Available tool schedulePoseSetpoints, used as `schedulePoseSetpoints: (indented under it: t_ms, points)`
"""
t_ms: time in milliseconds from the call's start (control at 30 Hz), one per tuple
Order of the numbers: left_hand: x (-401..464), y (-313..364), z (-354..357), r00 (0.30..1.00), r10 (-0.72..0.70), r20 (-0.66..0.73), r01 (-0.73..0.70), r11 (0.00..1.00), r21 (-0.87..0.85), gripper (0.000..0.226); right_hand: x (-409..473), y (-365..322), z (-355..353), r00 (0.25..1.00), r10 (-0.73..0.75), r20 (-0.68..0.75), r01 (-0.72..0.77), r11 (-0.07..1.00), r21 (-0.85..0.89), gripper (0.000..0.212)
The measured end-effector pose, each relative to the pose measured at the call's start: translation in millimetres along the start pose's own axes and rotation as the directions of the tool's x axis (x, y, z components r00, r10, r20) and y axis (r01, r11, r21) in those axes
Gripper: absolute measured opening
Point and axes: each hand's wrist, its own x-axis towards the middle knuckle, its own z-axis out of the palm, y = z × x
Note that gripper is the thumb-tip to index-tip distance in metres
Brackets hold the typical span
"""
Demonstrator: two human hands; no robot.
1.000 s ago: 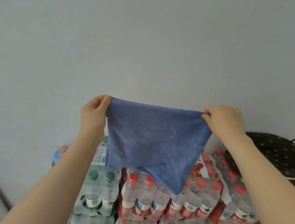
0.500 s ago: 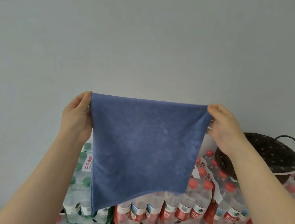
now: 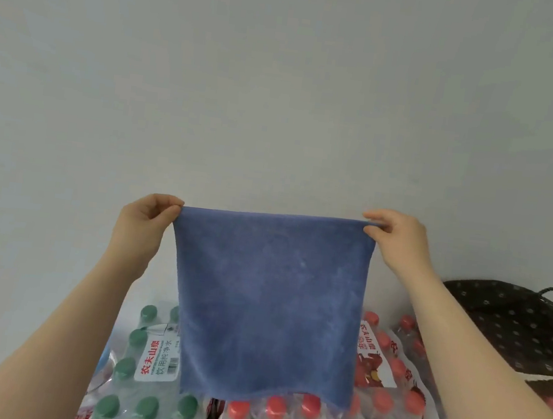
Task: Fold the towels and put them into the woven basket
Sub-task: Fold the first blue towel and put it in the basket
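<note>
Left hand (image 3: 144,225), right hand (image 3: 397,240): each pinches a top corner of blue towel (image 3: 265,306), which hangs flat above bottled-water packs (image 3: 147,367). Woven basket (image 3: 513,322) (far right). Risk: uneven fold if one corner slips.

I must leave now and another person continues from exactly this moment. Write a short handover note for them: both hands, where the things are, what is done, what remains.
Left hand: pinches the top left corner of the blue towel.
Right hand: pinches the top right corner.
Towel: hangs spread flat in the air, in front of the packs of water bottles.
Woven basket: to the right, on the bottle packs; its inside is not visible.
Done: towel opened out.
Left: fold it, place it in the basket. No other towels are in view.
</note>
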Motion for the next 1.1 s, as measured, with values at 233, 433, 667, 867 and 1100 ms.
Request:
schedulePoseSetpoints:
  t_ms: [233, 433, 667, 867, 1100]
  points:
    - [35.9, 17.5, 16.7, 0.99, 0.102, -0.095, -0.122, 0.965, -0.234, 0.027, 21.8, -8.7, 0.2, 0.987, -0.08, -0.142, 0.111, 0.967, 0.228, 0.02]
    - [-18.3, -60.7, -14.3, 0.972, 0.016, 0.235, -0.012, 1.0, -0.017, 0.037, -43.0, 33.9, 4.5, 0.982, -0.036, 0.185, 0.05, 0.996, -0.07, 0.018]
    - [-100.9, -134.2, -29.3, 0.87, -0.287, 0.401, 0.183, 0.943, 0.279, 0.031, -121.1, 89.7, 32.5, 0.692, 0.133, 0.71, 0.112, 0.951, -0.288, 0.043]
    - [-153.3, -135.5, -35.3, 0.818, -0.332, 0.47, 0.072, 0.87, 0.489, 0.027, -157.2, 101.1, 36.7, 0.564, 0.21, 0.799, 0.122, 0.935, -0.332, 0.033]
    - [-165.7, -137.0, -28.3, 0.613, -0.515, 0.6, -0.049, 0.733, 0.678, 0.014, -165.2, 93.3, 46.2, 0.342, 0.345, 0.874, 0.215, 0.877, -0.43, 0.029]
